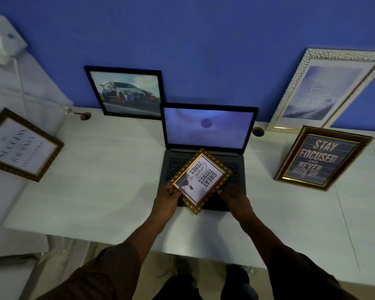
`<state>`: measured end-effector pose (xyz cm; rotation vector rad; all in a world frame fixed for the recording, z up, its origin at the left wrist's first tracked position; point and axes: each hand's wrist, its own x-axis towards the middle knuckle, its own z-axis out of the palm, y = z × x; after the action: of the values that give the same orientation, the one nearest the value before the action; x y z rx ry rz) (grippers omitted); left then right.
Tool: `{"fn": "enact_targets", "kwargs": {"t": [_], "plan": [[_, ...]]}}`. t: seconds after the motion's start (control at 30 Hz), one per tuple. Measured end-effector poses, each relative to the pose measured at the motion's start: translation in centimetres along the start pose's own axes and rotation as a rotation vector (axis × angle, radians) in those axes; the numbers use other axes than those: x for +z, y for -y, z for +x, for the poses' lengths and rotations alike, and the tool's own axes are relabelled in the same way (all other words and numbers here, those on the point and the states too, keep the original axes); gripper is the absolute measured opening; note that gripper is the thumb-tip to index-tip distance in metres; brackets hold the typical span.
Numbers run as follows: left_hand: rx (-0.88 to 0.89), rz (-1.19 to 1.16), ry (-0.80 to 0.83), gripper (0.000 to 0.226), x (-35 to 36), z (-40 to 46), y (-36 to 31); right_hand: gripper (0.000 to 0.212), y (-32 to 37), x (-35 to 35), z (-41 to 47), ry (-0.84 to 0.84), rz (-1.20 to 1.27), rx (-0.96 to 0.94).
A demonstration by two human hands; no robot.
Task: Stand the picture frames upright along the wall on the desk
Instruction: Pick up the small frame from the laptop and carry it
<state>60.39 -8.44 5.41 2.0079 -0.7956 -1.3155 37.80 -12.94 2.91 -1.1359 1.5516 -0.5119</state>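
Blue wall (204, 40) fills the top of the head view; a white surface (108, 169) runs along its foot. Silver textured frame (325, 89), largest of the set, stands tilted at the far right, top edge leaning on the wall, bottom edge on the surface. Black frame with a car picture (126, 92) stands against the wall left of centre, just beside and partly behind the screen of an open laptop (206, 135); laptop screen is lit, pale purple. Dark brown frame reading "STAY FOCUSED NEVER GIVE UP" (325, 156) sits on the right side of the surface, in front of the silver frame and apart from the wall; whether it is propped or lying flat cannot be told. Dark gold-edged frame with "SUCCESS" text (22, 146) is at the far left, over the left edge of the surface, rotated; what it rests on is unclear. Small ornate gold frame (200, 180), text "GREAT THINGS ... ZONES" reading upside down to the camera, is over the laptop keyboard, turned corner-on like a diamond. Left hand (168, 194) grips its lower-left edge, thumb on the front face. Right hand (232, 194) is at its lower-right edge, fingers tucked under the frame; closed on it as far as can be seen. Both forearms come in from dark sleeves at the bottom. Two round cable holes near the wall: one left (86, 115), one right of the laptop (258, 132).
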Motion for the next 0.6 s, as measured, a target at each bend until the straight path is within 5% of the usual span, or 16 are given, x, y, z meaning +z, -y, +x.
{"fn": "enact_targets", "kwargs": {"t": [0.1,0.27,0.37,0.47,0.6], "plan": [[0.052,0.094,0.075,0.013,-1.7,1.0,0.2,0.023,0.0,2.4,1.0,0.047,0.098,0.055],[-0.008,0.093,0.232,0.047,-1.7,2.5,0.8,0.024,-0.6,4.7,2.0,-0.009,0.333,0.169],[-0.038,0.081,0.307,0.047,-1.0,2.2,1.2,0.024,-0.8,5.3,2.3,-0.054,0.463,0.249],[-0.064,0.055,0.323,0.042,-0.6,1.5,1.3,0.02,-0.8,5.9,2.6,-0.052,0.495,0.321],[-0.041,0.164,0.369,0.071,-0.4,1.1,1.6,0.027,-1.5,6.1,3.4,-0.037,0.451,0.292]]}}
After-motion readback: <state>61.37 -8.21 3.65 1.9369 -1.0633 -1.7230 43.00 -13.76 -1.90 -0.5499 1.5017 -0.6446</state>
